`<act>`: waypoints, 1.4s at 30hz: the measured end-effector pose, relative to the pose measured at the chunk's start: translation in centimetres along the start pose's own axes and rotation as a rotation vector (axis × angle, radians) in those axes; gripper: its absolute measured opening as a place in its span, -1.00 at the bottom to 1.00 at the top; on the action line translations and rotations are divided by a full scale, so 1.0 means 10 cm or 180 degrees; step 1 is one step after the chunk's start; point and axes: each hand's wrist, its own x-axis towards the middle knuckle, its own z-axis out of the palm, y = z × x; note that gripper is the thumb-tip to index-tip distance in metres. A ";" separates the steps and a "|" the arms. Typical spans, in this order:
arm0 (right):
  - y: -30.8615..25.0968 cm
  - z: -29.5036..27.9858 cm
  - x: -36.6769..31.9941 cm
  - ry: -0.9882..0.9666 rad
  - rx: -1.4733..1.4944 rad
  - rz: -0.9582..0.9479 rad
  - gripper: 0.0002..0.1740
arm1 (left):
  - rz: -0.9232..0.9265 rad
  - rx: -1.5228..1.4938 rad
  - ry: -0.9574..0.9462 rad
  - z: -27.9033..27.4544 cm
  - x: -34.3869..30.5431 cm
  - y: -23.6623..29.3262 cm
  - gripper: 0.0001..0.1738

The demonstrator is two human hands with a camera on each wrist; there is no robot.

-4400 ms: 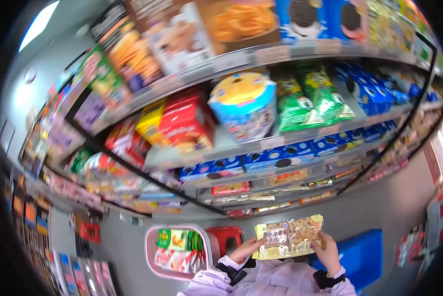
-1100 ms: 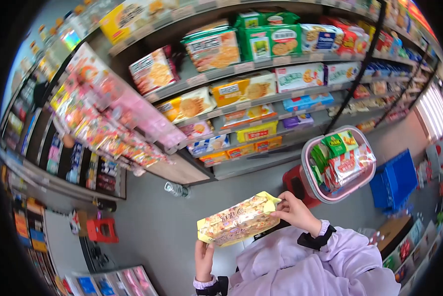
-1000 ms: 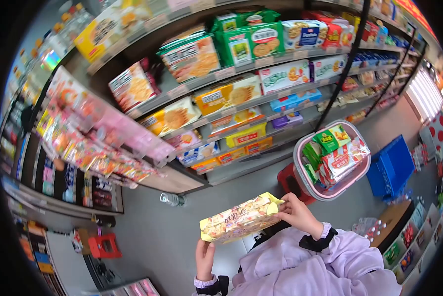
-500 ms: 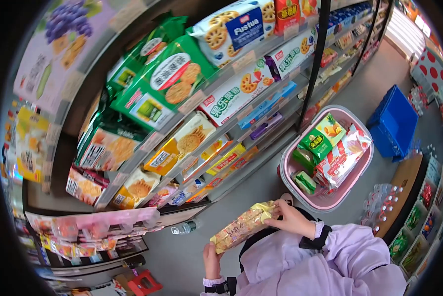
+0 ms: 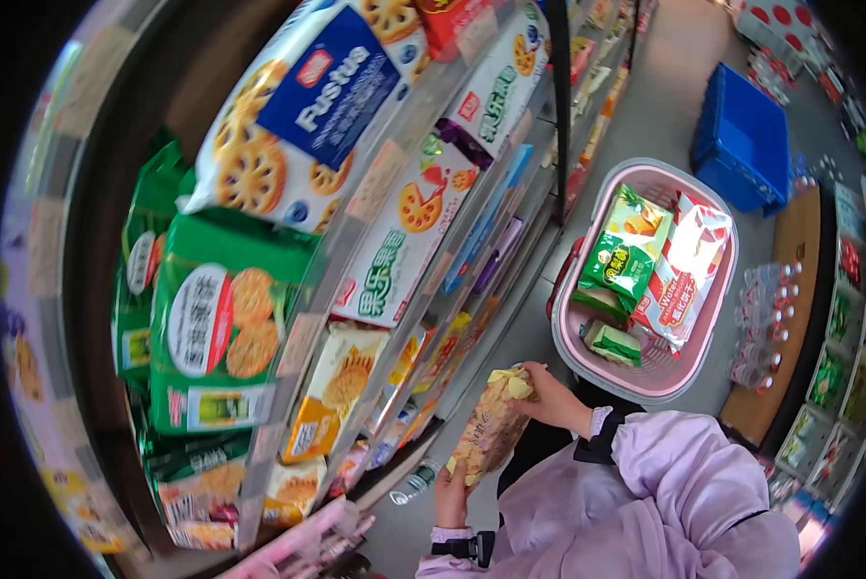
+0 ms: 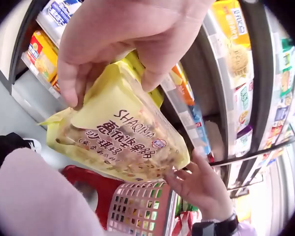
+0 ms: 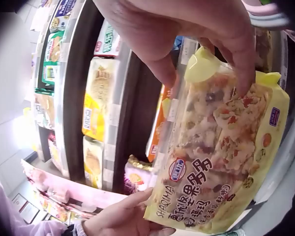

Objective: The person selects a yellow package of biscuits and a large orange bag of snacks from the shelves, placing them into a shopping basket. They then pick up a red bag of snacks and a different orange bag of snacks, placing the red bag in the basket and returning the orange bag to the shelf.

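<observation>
Both hands hold a yellow and clear bag of shaqima (image 5: 489, 425) in front of the body, slanting upward to the right in the head view. The left hand (image 5: 450, 494) grips its lower end; in the left wrist view the left hand (image 6: 132, 39) pinches a yellow end between thumb and fingers. At the upper end, the right hand (image 5: 556, 400) has thumb and fingers over the edge. In the right wrist view the right hand (image 7: 187, 34) pinches the yellow top edge, and the printed front with nut-studded pieces faces the camera.
A pink basket (image 5: 573, 333) holding green packs and a red-and-white wafer pack (image 5: 684, 270) stands right of the bag. Biscuit shelves (image 5: 302, 386) rise close on the left. A blue crate (image 5: 742, 135) and several bottles (image 5: 766, 318) are at right; another bottle (image 5: 413, 482) lies below.
The head view has swung and come closer to the biscuit shelves. The bag, level across the body at first, now slants steeply. Both hands still hold its ends.
</observation>
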 end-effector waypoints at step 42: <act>1.49 -0.20 2.44 0.2860 0.2931 -0.1091 -0.41 | 0.0857 0.0599 -0.1641 1.76 2.92 0.17 -0.14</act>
